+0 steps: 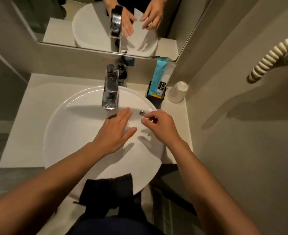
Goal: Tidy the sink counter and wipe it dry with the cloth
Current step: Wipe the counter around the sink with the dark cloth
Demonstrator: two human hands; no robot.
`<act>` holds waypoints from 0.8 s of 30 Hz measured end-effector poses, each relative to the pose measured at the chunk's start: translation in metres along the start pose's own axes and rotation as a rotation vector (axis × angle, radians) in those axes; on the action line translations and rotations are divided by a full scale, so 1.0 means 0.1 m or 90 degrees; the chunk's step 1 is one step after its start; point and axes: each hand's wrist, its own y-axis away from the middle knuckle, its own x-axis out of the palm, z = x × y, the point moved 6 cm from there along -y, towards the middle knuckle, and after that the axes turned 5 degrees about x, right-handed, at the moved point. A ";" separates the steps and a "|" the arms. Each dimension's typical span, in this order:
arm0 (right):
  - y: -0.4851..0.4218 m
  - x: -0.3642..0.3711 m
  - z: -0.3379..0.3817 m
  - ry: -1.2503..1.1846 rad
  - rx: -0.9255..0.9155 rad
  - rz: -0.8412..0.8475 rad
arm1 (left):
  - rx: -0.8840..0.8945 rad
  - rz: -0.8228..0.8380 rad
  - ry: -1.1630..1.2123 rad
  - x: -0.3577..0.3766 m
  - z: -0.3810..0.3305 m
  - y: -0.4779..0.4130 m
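Oddly, the dark cloth (108,187) lay untouched, draped over the near rim of the basin (58,126), while both hands hovered inside the bowl under the tap (110,92). The left hand (116,131) was spread flat, holding nothing; the right hand (160,123) was loosely curled, also holding nothing. Wiping looked not yet begun; picking up the cloth seemed next. The worktop (29,119) lay open leftward, while a black holder (155,98) and upturned cup (178,91) crowded the right corner.

Faucet (110,92) blurred, dark cloth (106,189) partly under forearm, coiled cord (274,55) cut off right.
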 end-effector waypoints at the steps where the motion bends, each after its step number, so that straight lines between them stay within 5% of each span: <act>1: 0.12 0.08 0.02 0.010 0.002 0.022 | 0.004 0.011 -0.009 -0.04 0.02 0.16; 12: 1.14 1.15 -0.24 0.209 0.143 0.333 | -0.106 0.324 -0.025 0.12 0.48 1.40; 24: 1.19 1.47 -0.28 0.344 0.172 0.418 | -0.187 0.451 -0.032 0.59 0.53 1.44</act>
